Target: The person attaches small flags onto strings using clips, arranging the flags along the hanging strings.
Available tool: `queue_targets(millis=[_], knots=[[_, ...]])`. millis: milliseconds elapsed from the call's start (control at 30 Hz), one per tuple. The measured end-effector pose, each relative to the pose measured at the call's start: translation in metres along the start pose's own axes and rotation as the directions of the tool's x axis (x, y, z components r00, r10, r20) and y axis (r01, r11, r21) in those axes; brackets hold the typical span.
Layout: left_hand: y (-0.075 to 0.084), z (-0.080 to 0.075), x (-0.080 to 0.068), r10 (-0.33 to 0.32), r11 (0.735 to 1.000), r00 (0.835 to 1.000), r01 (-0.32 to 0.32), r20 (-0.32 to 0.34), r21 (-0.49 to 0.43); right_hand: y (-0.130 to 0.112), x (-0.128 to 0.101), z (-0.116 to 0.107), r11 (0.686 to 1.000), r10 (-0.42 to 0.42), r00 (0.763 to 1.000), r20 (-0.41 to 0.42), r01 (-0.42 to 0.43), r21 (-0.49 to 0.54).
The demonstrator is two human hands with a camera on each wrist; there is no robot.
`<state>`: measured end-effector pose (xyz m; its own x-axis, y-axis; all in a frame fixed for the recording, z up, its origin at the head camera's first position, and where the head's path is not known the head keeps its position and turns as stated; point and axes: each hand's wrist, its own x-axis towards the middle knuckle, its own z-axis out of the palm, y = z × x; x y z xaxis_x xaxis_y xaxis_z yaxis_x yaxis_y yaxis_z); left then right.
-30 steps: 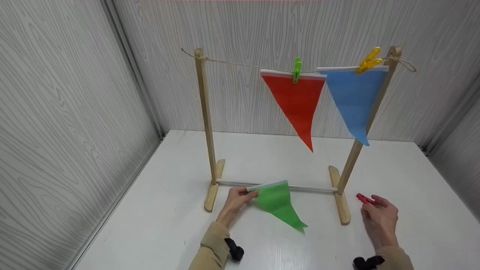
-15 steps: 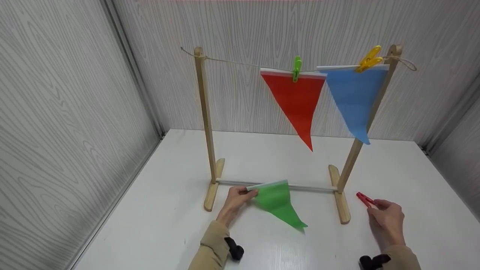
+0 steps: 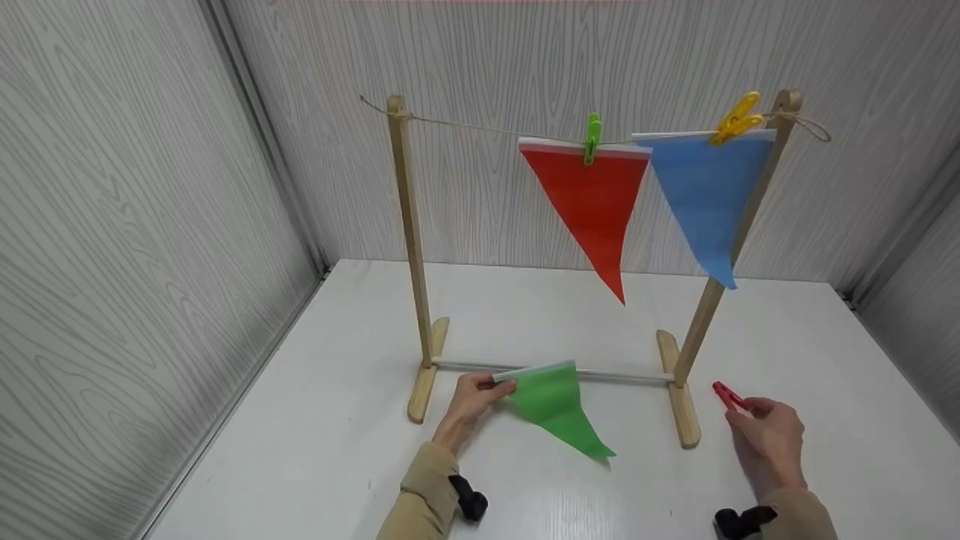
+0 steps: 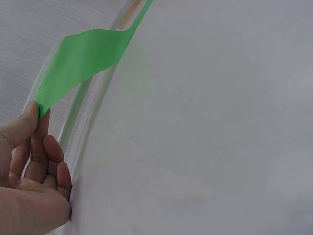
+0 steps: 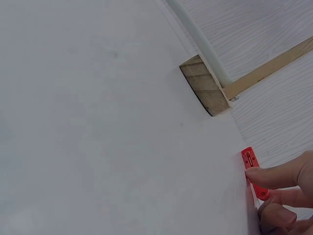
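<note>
My left hand point(image 3: 471, 405) pinches one end of the white top edge of a green pennant point(image 3: 551, 397), thumb on the near side; the pennant's tip trails toward the front right. In the left wrist view the green pennant point(image 4: 80, 61) bends away from the thumb and fingertips. My right hand point(image 3: 771, 435) holds a red clothespin point(image 3: 727, 395) between thumb and fingers, low over the table right of the stand. The right wrist view has the thumb lying across the red clothespin point(image 5: 250, 159), with its far end sticking out past the thumb.
A wooden stand point(image 3: 411, 240) carries a string point(image 3: 465, 126) between two posts. On it hang a red pennant point(image 3: 592, 210) under a green clothespin point(image 3: 592, 139) and a blue pennant point(image 3: 701, 202) under a yellow clothespin point(image 3: 735, 120). A white crossbar point(image 3: 630, 376) joins the feet.
My right hand has shifted slightly right and down, then a little back left, its fingers now nearer the clothespin's rear end. The left hand and green pennant have stayed in place.
</note>
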<state>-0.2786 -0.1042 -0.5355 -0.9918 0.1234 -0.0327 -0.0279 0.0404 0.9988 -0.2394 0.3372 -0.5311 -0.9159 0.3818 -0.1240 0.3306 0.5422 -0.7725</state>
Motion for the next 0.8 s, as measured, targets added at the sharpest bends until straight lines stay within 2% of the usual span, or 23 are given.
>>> queue_targets(millis=[267, 567, 700, 800], knots=[[-0.0028, -0.001, 0.0032, -0.005, 1.0, 1.0, 0.005, 0.0, -0.005, 0.0022, -0.0018, 0.0032, 1.0, -0.009, 0.999, -0.042, 0.01, 0.019], [-0.0017, -0.001, 0.0011, -0.003, 1.0, 1.0, 0.003, 0.006, -0.022, 0.0033, -0.0034, 0.0076, 0.993, 0.021, 0.997, -0.08, -0.011, 0.118], [-0.0016, -0.0002, 0.001, 0.005, 0.999, 1.0, -0.005, 0.002, -0.035, 0.0012, -0.0046, 0.0089, 0.98, 0.048, 0.996, -0.077, -0.032, 0.199], [-0.002, 0.0001, 0.0017, 0.013, 0.999, 1.0, -0.014, -0.003, -0.038, -0.0002, -0.0052, 0.0096, 0.951, 0.077, 0.995, -0.062, -0.054, 0.303]])
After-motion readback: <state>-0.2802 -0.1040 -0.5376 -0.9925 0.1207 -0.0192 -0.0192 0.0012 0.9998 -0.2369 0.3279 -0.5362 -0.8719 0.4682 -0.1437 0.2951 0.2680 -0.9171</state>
